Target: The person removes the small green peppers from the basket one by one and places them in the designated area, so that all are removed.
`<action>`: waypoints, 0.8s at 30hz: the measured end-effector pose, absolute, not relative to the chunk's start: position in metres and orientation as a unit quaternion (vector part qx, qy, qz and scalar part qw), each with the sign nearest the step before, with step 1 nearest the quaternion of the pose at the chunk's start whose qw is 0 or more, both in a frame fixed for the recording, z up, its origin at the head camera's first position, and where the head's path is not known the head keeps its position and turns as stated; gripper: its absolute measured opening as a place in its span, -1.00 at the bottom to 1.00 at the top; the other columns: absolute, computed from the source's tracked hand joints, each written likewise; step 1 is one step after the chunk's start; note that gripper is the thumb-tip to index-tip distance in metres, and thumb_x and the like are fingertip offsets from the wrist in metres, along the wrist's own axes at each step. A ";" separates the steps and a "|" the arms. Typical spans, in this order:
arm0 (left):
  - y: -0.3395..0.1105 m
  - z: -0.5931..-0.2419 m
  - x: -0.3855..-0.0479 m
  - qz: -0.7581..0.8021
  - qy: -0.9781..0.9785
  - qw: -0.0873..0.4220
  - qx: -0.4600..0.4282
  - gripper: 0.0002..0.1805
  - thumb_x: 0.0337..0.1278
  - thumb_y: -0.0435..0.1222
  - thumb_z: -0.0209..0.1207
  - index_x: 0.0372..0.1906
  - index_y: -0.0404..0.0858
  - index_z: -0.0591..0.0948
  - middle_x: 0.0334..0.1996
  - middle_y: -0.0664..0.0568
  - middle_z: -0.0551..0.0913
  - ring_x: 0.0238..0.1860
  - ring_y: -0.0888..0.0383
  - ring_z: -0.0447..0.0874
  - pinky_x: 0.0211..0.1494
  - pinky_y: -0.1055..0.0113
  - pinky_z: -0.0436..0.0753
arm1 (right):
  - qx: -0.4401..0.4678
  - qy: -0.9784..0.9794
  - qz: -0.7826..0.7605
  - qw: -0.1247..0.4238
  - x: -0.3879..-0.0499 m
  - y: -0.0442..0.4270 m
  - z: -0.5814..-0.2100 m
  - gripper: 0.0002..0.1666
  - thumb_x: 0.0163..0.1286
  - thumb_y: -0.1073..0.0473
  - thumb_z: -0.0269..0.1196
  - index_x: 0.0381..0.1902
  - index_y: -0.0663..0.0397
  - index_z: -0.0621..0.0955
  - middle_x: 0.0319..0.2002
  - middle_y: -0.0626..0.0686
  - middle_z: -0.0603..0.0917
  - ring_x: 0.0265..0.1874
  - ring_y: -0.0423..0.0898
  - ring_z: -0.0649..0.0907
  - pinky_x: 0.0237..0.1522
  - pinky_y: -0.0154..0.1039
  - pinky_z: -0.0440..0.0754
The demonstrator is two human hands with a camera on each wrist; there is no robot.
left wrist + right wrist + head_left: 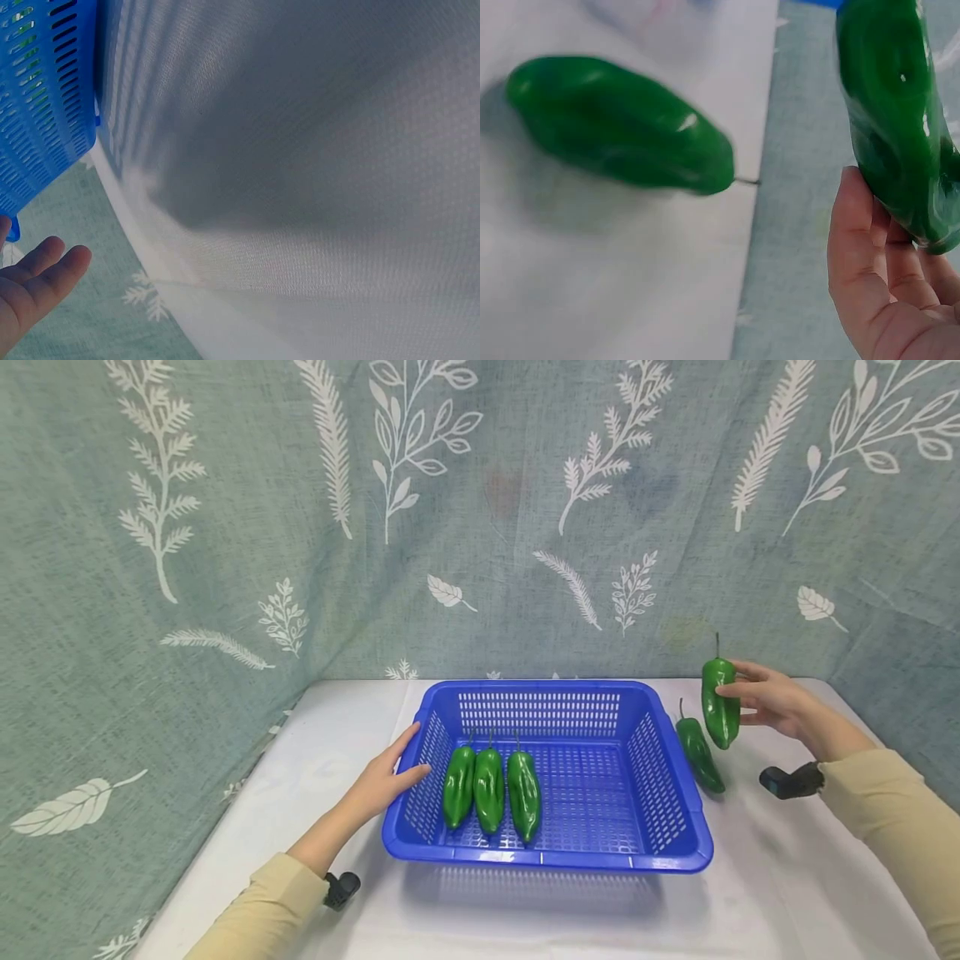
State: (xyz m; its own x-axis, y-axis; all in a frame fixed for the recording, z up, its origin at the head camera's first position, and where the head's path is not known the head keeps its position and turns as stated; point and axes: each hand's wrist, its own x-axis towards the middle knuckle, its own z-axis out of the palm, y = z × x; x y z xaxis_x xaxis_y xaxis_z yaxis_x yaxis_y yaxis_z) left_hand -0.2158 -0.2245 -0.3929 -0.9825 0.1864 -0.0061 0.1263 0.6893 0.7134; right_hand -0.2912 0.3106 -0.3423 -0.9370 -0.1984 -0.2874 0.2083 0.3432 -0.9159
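Note:
My right hand [776, 697] pinches a long, glossy green pepper [721, 703] between thumb and fingers, its stem pointing up. In the right wrist view, the fingers [855, 240] hold this pepper [892, 105] from below. Beneath and left of it, another green pepper [699, 755] lies on the table beside the blue basket [551, 860]. Three more peppers lie side by side in the basket's left half, the middle one [489, 789] close to its left neighbour. At the basket's left rim rests my left hand [382, 787], with fingers extended and thumb over the edge.
A white cloth [322, 735] covers the table under the basket. Behind and to the sides hangs a grey-green curtain [480, 610] with white leaf prints, close to the table's back edge. The basket's right half shows its bare slotted floor [592, 793].

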 end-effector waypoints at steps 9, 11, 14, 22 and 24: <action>-0.224 -0.393 -0.215 0.389 0.917 0.038 0.084 -0.23 0.17 -0.11 0.08 0.43 -0.12 0.02 0.30 -0.35 0.21 0.11 -0.27 0.43 0.11 -0.05 0.47 | 0.029 0.795 -0.577 0.185 -0.291 0.324 -0.362 0.15 0.27 0.02 0.20 0.39 0.19 -0.37 -0.36 -0.39 0.50 -0.33 -0.42 0.55 -0.09 -0.22 0.49; -0.224 -0.393 -0.215 0.390 0.916 0.038 0.084 -0.23 0.17 -0.11 0.08 0.43 -0.12 0.02 0.30 -0.35 0.20 0.11 -0.27 0.43 0.12 -0.06 0.46 | 0.029 0.797 -0.575 0.183 -0.291 0.324 -0.367 0.13 0.28 0.02 0.19 0.40 0.21 -0.35 -0.36 -0.41 0.49 -0.34 -0.44 0.55 -0.09 -0.23 0.50; -0.223 -0.393 -0.214 0.390 0.916 0.037 0.085 -0.23 0.17 -0.11 0.07 0.43 -0.13 0.02 0.31 -0.34 0.20 0.13 -0.28 0.41 0.14 -0.08 0.44 | 0.030 0.802 -0.569 0.180 -0.290 0.326 -0.374 0.11 0.29 0.02 0.18 0.40 0.24 -0.32 -0.37 -0.42 0.47 -0.34 -0.45 0.53 -0.12 -0.28 0.50; -0.224 -0.394 -0.215 0.392 0.915 0.037 0.086 -0.23 0.17 -0.12 0.08 0.43 -0.13 0.02 0.31 -0.34 0.19 0.17 -0.28 0.36 0.16 -0.09 0.41 | 0.043 0.810 -0.557 0.180 -0.288 0.328 -0.394 0.09 0.28 0.04 0.18 0.39 0.31 -0.29 -0.28 -0.24 0.51 -0.36 -0.43 0.52 -0.20 -0.42 0.53; -0.224 -0.394 -0.215 0.393 0.915 0.037 0.086 -0.22 0.17 -0.12 0.08 0.43 -0.13 0.02 0.31 -0.34 0.19 0.18 -0.28 0.35 0.17 -0.10 0.40 | 0.048 0.819 -0.542 0.181 -0.288 0.329 -0.397 0.09 0.29 0.02 0.17 0.38 0.32 -0.28 -0.16 -0.10 0.49 -0.35 -0.42 0.51 -0.18 -0.40 0.54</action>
State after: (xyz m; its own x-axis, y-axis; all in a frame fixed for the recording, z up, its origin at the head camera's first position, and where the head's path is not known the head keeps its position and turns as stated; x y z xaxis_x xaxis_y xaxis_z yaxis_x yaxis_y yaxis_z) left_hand -0.2147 -0.2237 -0.3936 -0.9826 0.1855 0.0001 0.1279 0.6770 0.7247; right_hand -0.2879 0.3286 -0.3969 -0.9299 -0.1184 -0.3482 0.2741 0.4080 -0.8709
